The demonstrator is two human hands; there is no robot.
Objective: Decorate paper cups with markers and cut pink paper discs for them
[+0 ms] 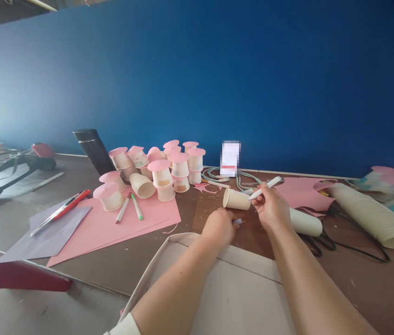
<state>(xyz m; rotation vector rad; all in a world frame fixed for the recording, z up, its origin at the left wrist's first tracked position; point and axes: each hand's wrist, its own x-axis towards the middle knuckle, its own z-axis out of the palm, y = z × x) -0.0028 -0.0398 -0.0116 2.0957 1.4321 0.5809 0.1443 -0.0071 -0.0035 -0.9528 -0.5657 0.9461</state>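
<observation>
A white marker pen (265, 188) is gripped in my right hand (272, 207), its tip pointing left and down toward the side of a white paper cup (237, 200). That cup lies tipped over on the brown table, its mouth facing left. My left hand (219, 227) is closed just in front of the cup, and a small grey pen cap (237, 221) pokes out from its fingers. Whether the left fingers touch the cup is hidden. Another white paper cup (306, 222) lies on its side, partly behind my right wrist.
Several stacked cups with pink paper tops (159, 173) stand left, near a black flask (94, 151). Pink sheets (155, 217), two markers (136, 207) and a red utility knife (62, 210) lie there. A long cup stack (374, 216), cables (353, 246) and cut pink paper (303, 191) are right.
</observation>
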